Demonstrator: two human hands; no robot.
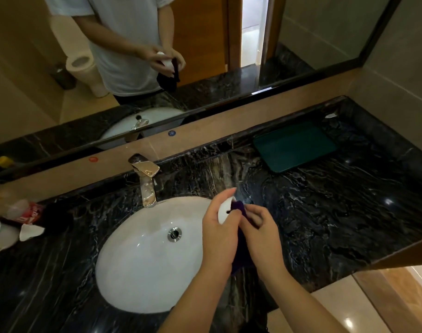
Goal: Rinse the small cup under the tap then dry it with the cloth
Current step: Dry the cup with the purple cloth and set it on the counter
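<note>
cup (224, 211) 1 | cloth (238, 207) 1 | tap (146, 179) 1 | sink (142, 267) 1 | tray (294, 146) 1

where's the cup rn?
Head view, centre: the small cup sits in the left hand, by the sink's right rim, the dark cloth pushed into it.

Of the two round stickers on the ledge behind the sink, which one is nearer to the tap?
The red sticker, left of the tap; the blue sticker is farther right.
</note>
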